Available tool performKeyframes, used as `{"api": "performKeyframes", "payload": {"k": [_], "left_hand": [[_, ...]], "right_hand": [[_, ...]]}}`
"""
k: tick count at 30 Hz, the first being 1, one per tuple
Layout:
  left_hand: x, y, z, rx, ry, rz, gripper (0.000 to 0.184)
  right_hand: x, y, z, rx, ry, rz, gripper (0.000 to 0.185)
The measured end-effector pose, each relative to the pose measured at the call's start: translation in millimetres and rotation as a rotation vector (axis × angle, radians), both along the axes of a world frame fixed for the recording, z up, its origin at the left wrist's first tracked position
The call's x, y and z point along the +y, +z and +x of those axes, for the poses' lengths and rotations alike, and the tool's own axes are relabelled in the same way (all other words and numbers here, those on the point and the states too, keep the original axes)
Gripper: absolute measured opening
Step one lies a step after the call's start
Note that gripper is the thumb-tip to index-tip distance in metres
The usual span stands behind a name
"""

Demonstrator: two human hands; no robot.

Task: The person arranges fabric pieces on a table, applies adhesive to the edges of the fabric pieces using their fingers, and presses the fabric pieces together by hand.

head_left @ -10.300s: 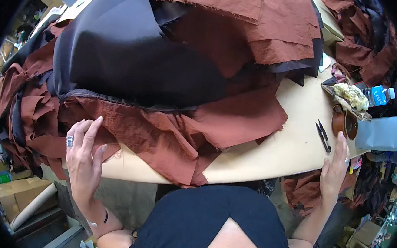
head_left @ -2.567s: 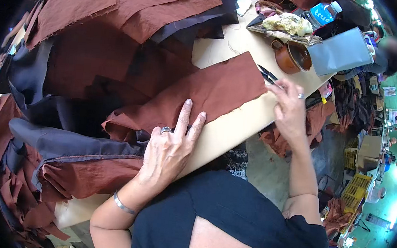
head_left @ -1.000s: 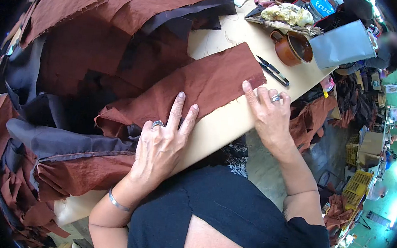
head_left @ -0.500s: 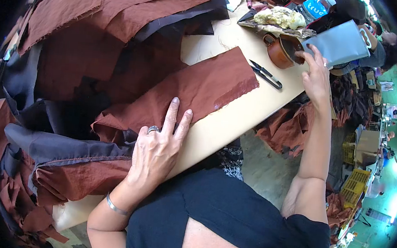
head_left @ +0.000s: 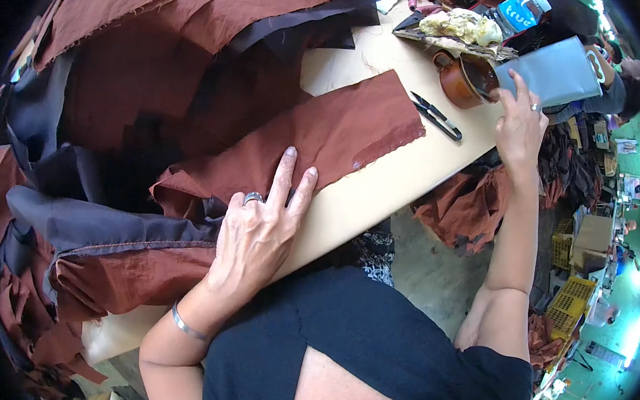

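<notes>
My left hand lies with its fingers spread on a brown fabric piece, pressing it against the pale tabletop. Along the piece's right-hand edge runs a darker, shiny strip. Beside the rim of a brown mug is my right hand, fingers apart and nothing seen in them. One fingertip reaches to the mug's opening; whether it touches what is inside, I cannot tell. Black thread snips rest on the table between the fabric piece and the mug.
Stacked brown and dark fabric panels cover the table's left side. Past the mug are a grey-blue container with a handle, a yellowish lump and a labelled bottle. More fabric hangs below the table edge. Other people are at the upper right.
My right hand has shifted slightly, its fingers less stretched over the mug and now at its near rim. My left hand stays on the fabric. The whole view has shifted a little.
</notes>
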State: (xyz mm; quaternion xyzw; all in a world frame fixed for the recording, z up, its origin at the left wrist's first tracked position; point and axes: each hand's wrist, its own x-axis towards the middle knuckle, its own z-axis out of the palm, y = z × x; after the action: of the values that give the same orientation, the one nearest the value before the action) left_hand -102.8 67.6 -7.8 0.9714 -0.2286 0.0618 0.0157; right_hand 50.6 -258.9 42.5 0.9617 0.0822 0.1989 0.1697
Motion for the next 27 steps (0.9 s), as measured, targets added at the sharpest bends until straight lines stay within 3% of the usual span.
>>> {"api": "performKeyframes", "payload": {"k": [3, 6, 9, 12, 19, 22, 27], "left_hand": [[0.1, -2.0, -0.5, 0.007, 0.006, -0.010, 0.052], [0.0, -3.2, -0.3, -0.003, 0.009, -0.004, 0.051], [0.6, -3.6, -0.8, -0.003, 0.009, 0.000, 0.050], [-0.3, -4.3, -1.0, -0.002, 0.016, -0.001, 0.049], [0.3, -2.5, -0.9, -0.006, 0.009, -0.028, 0.035], [0.8, 2.9, -1.3, -0.049, -0.031, -0.043, 0.029], [1.8, 6.5, -6.3, -0.064, -0.026, 0.041, 0.030]], "right_hand": [[16.6, -10.1, -22.9, -0.037, 0.077, -0.020, 0.032], [59.1, -24.1, -60.6, 0.021, 0.314, 0.104, 0.032], [92.8, -40.4, -91.9, 0.354, 0.526, 0.435, 0.034], [103.9, -51.6, -102.7, 0.681, 0.426, 0.752, 0.062], [122.0, -66.4, -119.2, 0.418, 0.421, 0.287, 0.088], [129.0, -66.1, -129.3, 0.438, 0.573, 0.284, 0.087], [105.8, -66.1, -98.3, 0.293, 0.373, 0.153, 0.076]]}}
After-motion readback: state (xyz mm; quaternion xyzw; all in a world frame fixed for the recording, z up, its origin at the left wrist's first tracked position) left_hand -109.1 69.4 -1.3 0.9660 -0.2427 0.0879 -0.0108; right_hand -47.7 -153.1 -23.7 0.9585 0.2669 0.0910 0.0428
